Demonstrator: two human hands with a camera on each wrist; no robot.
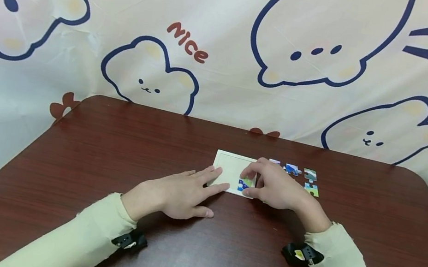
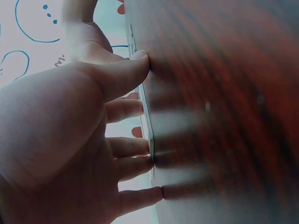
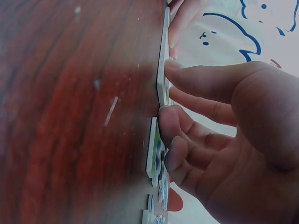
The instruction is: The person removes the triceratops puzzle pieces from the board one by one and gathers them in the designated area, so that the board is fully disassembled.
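A white puzzle tray lies flat on the dark wooden table. One colourful puzzle piece sits in the tray's near right corner. My right hand has its fingers curled over that corner, index tip on the piece and thumb at the tray's front edge. My left hand lies flat on the table, its straight fingers touching the tray's near left corner. In the left wrist view the fingertips meet the tray's edge. In the right wrist view the thumb presses against the tray's rim.
Several loose puzzle pieces lie just right of the tray, behind my right hand; they appear as loose puzzle pieces beside my curled fingers. A cartoon-bear cloth hangs behind the table. The table's far edge runs close behind the tray.
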